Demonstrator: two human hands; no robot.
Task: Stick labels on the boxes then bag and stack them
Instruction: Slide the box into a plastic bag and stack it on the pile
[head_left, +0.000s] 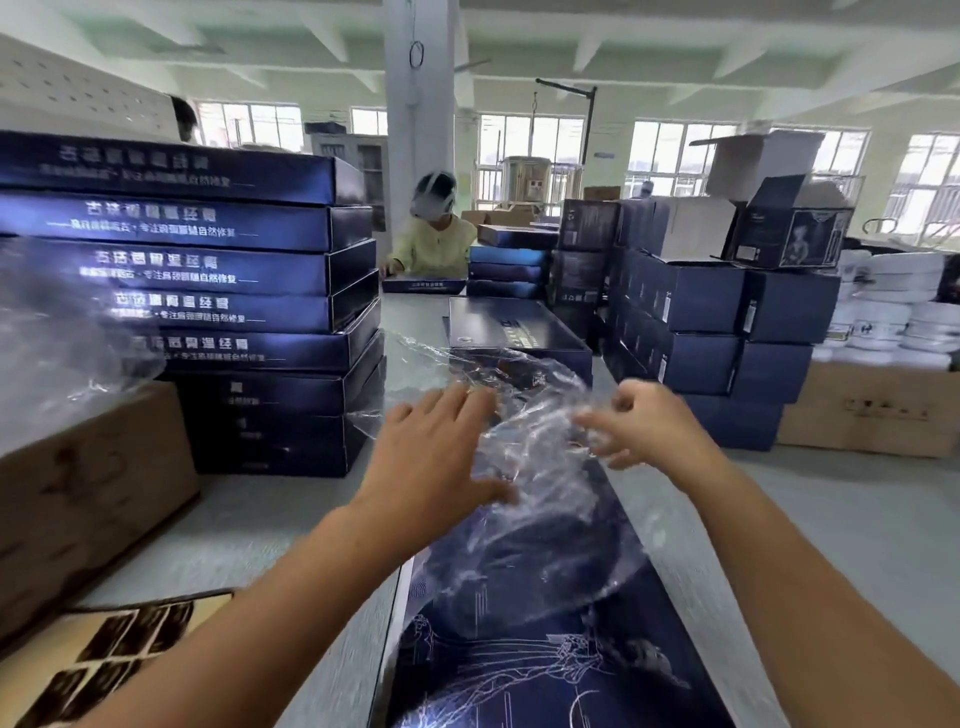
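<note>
A long dark blue box (545, 660) with white line art lies flat on the table in front of me. A clear plastic bag (535, 467) billows over its far end. My left hand (431, 462) has its fingers spread, with the thumb against the bag's left side. My right hand (644, 421) pinches the bag's right edge with curled fingers. A sheet of dark labels (104, 654) lies at the near left.
A tall stack of blue boxes (208, 291) rises at the left, behind a brown carton (78, 499). More blue boxes (696, 322) are piled at the right, and one (514, 327) lies ahead. Another person (434, 234) works at the far end of the grey table (291, 499).
</note>
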